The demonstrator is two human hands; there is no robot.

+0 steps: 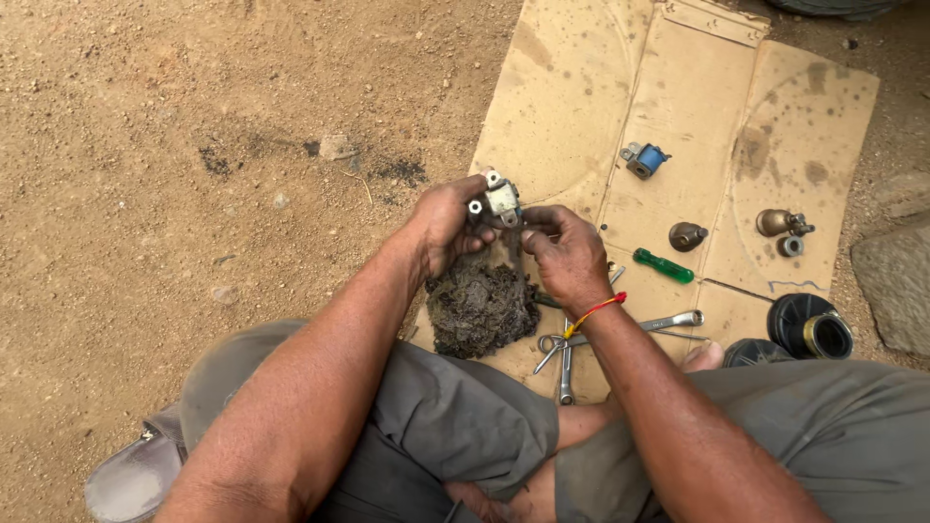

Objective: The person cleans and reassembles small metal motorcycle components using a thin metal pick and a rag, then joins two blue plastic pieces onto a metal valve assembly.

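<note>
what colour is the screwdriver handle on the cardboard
Green; the screwdriver handle shows clearly in the head view.

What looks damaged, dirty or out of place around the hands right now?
Nothing looks broken. The cardboard sheet is blotched with dark stains, and a grimy, matted rag lies under the hands. The left hand grips a small metal part; the right hand pinches at it.

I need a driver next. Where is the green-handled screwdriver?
In the head view, the green-handled screwdriver lies on the cardboard sheet, right of the right hand, just below the small brass fitting.
</note>
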